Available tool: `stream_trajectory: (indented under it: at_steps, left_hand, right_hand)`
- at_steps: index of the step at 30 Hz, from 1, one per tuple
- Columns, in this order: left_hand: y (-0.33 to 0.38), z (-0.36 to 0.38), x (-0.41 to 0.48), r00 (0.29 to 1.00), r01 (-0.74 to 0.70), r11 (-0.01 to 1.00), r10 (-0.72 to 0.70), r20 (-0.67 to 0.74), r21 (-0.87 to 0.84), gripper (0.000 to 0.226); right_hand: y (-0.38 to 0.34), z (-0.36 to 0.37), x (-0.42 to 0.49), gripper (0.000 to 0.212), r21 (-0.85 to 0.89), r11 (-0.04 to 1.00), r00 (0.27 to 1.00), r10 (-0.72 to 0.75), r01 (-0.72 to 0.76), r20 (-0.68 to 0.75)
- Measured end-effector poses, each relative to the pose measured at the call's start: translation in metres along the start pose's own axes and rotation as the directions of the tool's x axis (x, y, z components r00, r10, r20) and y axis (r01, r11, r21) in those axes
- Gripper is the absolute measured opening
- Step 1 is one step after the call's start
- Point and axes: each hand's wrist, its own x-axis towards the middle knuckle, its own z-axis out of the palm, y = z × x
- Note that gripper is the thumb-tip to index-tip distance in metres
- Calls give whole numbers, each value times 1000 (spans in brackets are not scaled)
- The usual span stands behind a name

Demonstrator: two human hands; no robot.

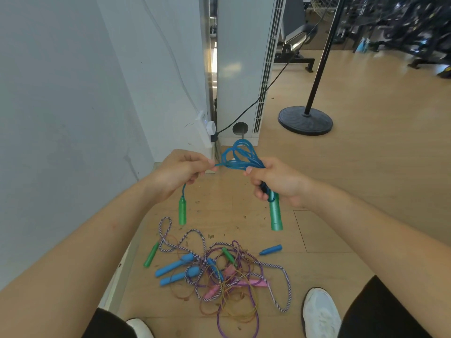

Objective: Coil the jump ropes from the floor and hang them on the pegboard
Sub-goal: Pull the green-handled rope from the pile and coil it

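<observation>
Partly coiled, blue rope (240, 156) dangles green handles (275, 213).

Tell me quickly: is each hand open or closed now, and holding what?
Left hand: closed, pinching the blue rope; a green handle hangs below it.
Right hand: closed around the coiled blue rope and the other green handle.

A held rope (234, 165) above a tangle (227, 276)
It spans left hand (175, 174) and right hand (280, 181); tangle lies on floor (366, 191) below.
</observation>
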Motion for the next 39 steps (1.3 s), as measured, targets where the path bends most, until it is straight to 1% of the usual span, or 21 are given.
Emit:
stream_trajectory:
  at_steps: [3,6,9,11,13,14,16,18,19,22,24,25,26,27,28,30,31,33,35,37,39]
  left_hand:
    - [-3,-1,-1,996,13,1000,-15,88,26,16]
    - [-4,0,-5,971,38,998,-51,233,59,16]
    - [-2,2,-9,941,53,999,-53,335,8,18]
    - [2,4,-12,925,58,996,-28,380,-68,19]
    - [4,5,-14,904,62,990,0,428,-130,14]
    - [4,6,-15,896,64,989,3,445,-135,11]
    - [0,7,-13,907,55,997,-27,421,-54,11]
    - [-5,8,-10,946,57,995,-79,314,80,13]
    - [-9,8,-8,961,73,990,-102,258,117,15]
    - [-15,2,-3,976,107,985,-130,172,134,24]
    - [-16,-1,-2,979,107,978,-135,156,177,25]
    - [-17,-2,-1,979,105,972,-138,147,212,22]
    - [-17,-4,-1,980,102,962,-141,140,253,18]
    - [-18,-5,-1,981,97,952,-140,133,290,19]
    - [-19,-8,-1,982,92,944,-138,127,318,23]
    - [-20,-13,-1,982,71,943,-124,145,325,28]
    - [-20,-15,-1,980,54,948,-111,165,315,32]
    - [-20,-15,-2,975,41,958,-101,199,284,38]
    - [-17,-11,-3,974,33,963,-90,206,267,36]
    - [-14,-7,-2,979,33,961,-86,185,274,28]
    - [-11,-1,-3,982,29,961,-78,171,276,30]
  right_hand:
    - [-3,-1,1,12,151,988,999,39,-39,-1]
    - [-6,0,-2,12,241,970,1000,26,-30,17]
    - [-3,3,-1,12,217,976,1000,-5,11,-30]
    - [1,4,0,11,166,985,995,-33,48,-91]
    - [3,5,1,13,98,992,988,-65,80,-143]
    - [3,5,0,16,85,993,986,-70,84,-152]
    - [0,3,-1,20,123,990,990,-58,73,-126]
    - [-3,0,-3,21,163,985,999,-43,48,-31]
    - [-5,-2,-4,21,158,987,999,-42,37,27]
    - [-6,-6,-9,18,100,995,982,-36,18,187]
    - [-6,-8,-13,6,37,999,956,-23,12,294]
    - [-6,-9,-15,6,3,1000,940,-8,7,342]
    - [-7,-10,-16,11,-36,999,923,12,2,384]
    - [-7,-12,-17,13,-74,997,902,27,5,430]
    - [-7,-12,-19,14,-110,994,879,41,13,475]
    - [-7,-12,-23,24,-173,984,830,66,37,554]
    - [-6,-11,-24,23,-194,980,815,73,48,575]
    - [-4,-8,-27,9,-220,972,800,68,82,597]
    - [-2,-4,-26,11,-291,949,794,82,123,602]
    - [2,1,-26,13,-384,911,784,128,149,607]
    - [7,7,-25,14,-471,868,782,183,156,596]
